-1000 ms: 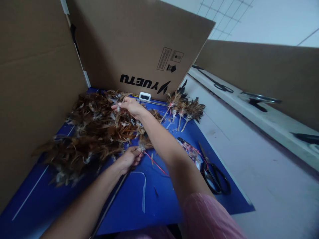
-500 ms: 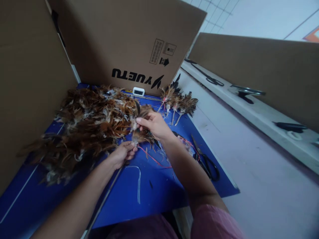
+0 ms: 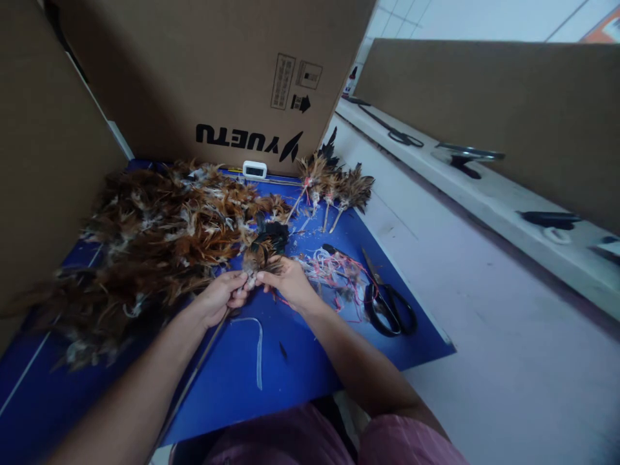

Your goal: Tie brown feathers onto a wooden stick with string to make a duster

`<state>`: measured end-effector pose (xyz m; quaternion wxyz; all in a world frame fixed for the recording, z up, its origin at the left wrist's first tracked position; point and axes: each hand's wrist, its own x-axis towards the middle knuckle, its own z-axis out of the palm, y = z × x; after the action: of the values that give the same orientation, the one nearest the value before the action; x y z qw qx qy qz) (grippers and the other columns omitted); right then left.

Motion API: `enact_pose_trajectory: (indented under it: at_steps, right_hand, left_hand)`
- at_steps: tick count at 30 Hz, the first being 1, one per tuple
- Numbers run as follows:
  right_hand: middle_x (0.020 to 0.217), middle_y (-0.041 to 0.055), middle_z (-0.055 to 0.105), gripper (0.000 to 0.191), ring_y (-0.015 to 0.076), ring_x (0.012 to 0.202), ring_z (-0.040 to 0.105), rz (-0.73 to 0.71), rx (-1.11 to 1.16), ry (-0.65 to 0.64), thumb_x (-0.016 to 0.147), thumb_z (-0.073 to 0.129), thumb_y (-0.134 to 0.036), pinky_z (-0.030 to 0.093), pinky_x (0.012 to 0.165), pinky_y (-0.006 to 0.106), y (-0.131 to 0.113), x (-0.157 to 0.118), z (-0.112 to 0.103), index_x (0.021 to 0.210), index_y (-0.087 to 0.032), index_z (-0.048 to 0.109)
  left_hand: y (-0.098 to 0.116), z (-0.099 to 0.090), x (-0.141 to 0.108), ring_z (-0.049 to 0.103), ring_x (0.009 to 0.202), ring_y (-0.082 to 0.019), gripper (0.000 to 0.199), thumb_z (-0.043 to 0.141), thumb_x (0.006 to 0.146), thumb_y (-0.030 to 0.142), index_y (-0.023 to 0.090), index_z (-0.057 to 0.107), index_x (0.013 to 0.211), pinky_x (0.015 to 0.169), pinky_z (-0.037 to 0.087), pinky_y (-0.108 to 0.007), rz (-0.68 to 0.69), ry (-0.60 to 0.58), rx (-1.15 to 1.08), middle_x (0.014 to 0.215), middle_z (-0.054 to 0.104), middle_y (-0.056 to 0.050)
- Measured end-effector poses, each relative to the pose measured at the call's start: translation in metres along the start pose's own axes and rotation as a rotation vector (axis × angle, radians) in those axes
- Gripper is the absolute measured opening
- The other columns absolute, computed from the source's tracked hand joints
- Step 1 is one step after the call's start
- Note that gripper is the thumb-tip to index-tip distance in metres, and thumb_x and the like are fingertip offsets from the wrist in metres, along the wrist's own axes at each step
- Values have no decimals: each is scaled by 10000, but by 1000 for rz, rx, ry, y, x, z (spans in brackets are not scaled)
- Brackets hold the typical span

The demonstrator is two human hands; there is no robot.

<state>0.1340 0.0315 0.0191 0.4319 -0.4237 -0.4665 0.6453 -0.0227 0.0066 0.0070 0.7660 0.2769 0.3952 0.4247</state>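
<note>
My left hand (image 3: 220, 298) is closed around the upper end of a long thin stick (image 3: 199, 366), which slants down toward my lap. Brown and black feathers (image 3: 264, 242) fan out at that end, beyond my fingertips. Against the pale quill ends of these feathers, my right hand (image 3: 289, 283) pinches with thumb and fingers, almost touching my left hand. Part of a red string shows just below my right hand. Which feathers are bound to the stick and which are loose, I cannot tell.
A large heap of brown feathers (image 3: 165, 226) covers the left of the blue mat (image 3: 310, 368). Finished-looking feather bundles on sticks (image 3: 334, 184) lie at the back right. Black-handled scissors (image 3: 391, 310) rest beside tangled red and white strings (image 3: 334, 271). Cardboard (image 3: 232, 71) walls the back.
My right hand has come down and toward me, bringing its feathers from above the heap to the stick's end beside my left hand. The whole view has shifted slightly.
</note>
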Motion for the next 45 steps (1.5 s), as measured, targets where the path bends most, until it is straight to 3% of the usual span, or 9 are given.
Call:
enact_pose_trajectory:
  at_steps: [8,16,21,29,34,39,42,45]
  right_hand:
    - [498,-66,597,297,87,389,514,-28,-21,90,551,735,-213,393,385,199,10,0,2,693,-201,473]
    - [537,-41,616,269,126,485,587,-108,-85,77,607,728,-259,457,464,229,18,1,3,643,-214,466]
    - [532,-43,596,186,124,486,548,-186,-245,85,682,674,-309,427,497,240,23,0,1,700,-211,517]
    - [619,-43,559,224,108,573,500,-300,-517,176,684,670,-379,398,543,226,20,-1,1,692,-184,559]
    - [729,-34,618,295,115,649,584,-208,-284,170,659,697,-328,474,615,239,18,-2,7,843,-201,506]
    - [698,-42,598,520,126,595,607,68,0,89,565,766,-301,488,510,236,10,-8,9,952,-201,433]
    - [609,-46,569,364,72,455,504,185,-32,2,600,732,-278,349,391,169,7,-10,7,850,-171,490]
    - [547,-60,512,172,23,383,337,202,-91,-14,670,658,-272,219,365,166,6,-11,7,746,-145,571]
  left_hand:
    - [-1,-1,0,320,433,-15,163,679,736,224,82,599,728,334,182,-111,-13,-28,24,634,489,-3]
    - [-1,1,-3,335,444,-13,199,690,731,260,83,611,780,343,171,-113,-10,4,72,702,537,-32]
    - [-1,1,-3,343,445,-15,175,669,747,225,83,613,832,342,190,-120,-28,-14,57,757,577,-64]
    - [-1,0,-3,301,438,-4,223,713,702,247,87,587,792,351,163,-112,-19,3,49,645,460,17]
    - [-1,-1,-3,262,434,6,264,721,693,297,97,570,776,359,146,-110,15,13,75,638,437,33]
    - [4,-3,-4,247,429,3,288,720,691,328,93,555,705,356,149,-119,48,33,102,586,401,47]
    - [6,-6,-5,244,430,3,281,714,699,319,95,546,695,360,157,-123,69,35,105,577,383,53]
    - [7,-7,-5,258,444,2,270,722,689,301,96,551,729,367,158,-124,81,32,98,613,402,45]
